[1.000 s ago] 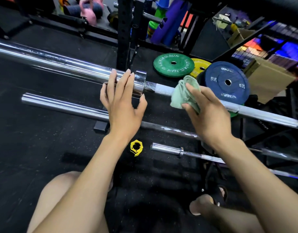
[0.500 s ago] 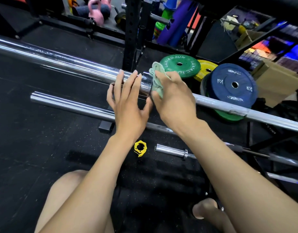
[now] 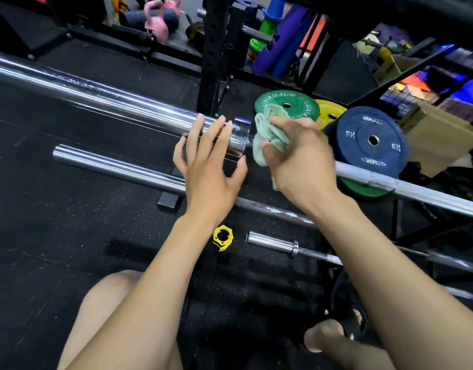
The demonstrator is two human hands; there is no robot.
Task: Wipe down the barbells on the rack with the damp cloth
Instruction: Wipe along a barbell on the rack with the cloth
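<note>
Since a second ago the right hand [image 3: 299, 158] has slid the damp cloth [image 3: 270, 137] along the shaft from out by the blue plate [image 3: 371, 141] in to the collar [image 3: 240, 138] of the top barbell [image 3: 96, 98], and it now sits just beside that collar, much as it did half a second back. Fingers and thumb of that hand are curled round the bunched green cloth, clamping it onto the thin shaft next to the collar. Left hand [image 3: 206, 166] rests on the thick chrome sleeve on the collar's other side, fingers straight and slightly spread over the top, thumb out below, steadying rather than gripping. Two more barbells lie lower than the collar, nearer the person: a long one [image 3: 118, 166] and a shorter one [image 3: 272, 241], with a yellow clip [image 3: 223, 237] on the floor mat between. Judged handling: bar is heavy, rigid steel, and its polished sleeve likely slick and free to spin, so bracing at the sleeve beside the collar makes sense. Cloth is soft and limp; it should wrap the shaft best when bunched in the palm and squeezed all round.
</note>
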